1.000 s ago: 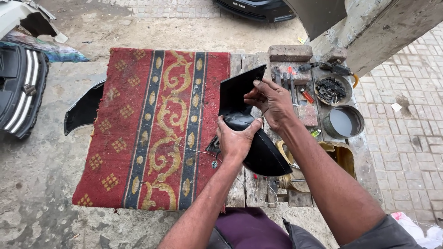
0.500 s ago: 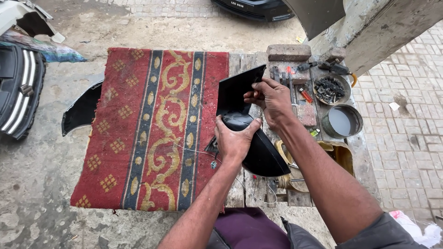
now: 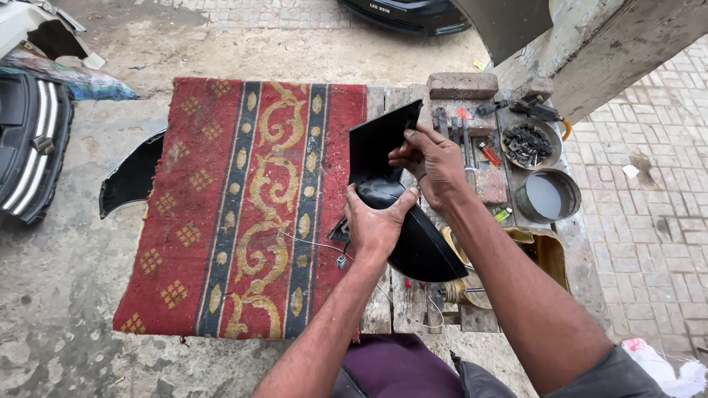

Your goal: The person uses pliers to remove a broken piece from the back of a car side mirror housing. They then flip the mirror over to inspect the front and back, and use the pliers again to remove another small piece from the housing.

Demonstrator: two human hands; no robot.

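I hold a black plastic car-mirror housing (image 3: 424,239) above the right edge of a red patterned rug (image 3: 243,206). My left hand (image 3: 376,225) grips its rounded middle from below. My right hand (image 3: 431,162) pinches the upper edge of its flat black panel (image 3: 376,147), fingers curled over the rim. A thin wire with a small connector (image 3: 341,259) dangles from the housing over the rug.
A wooden board (image 3: 472,110) to the right carries hand tools, a red screwdriver (image 3: 488,153), a bowl of dark parts (image 3: 529,144) and a round tin of grey liquid (image 3: 549,195). A black curved panel (image 3: 129,177) lies left of the rug; a car grille (image 3: 29,155) lies far left.
The hands and housing stay almost in place; my right hand has shifted slightly along the panel's top edge.
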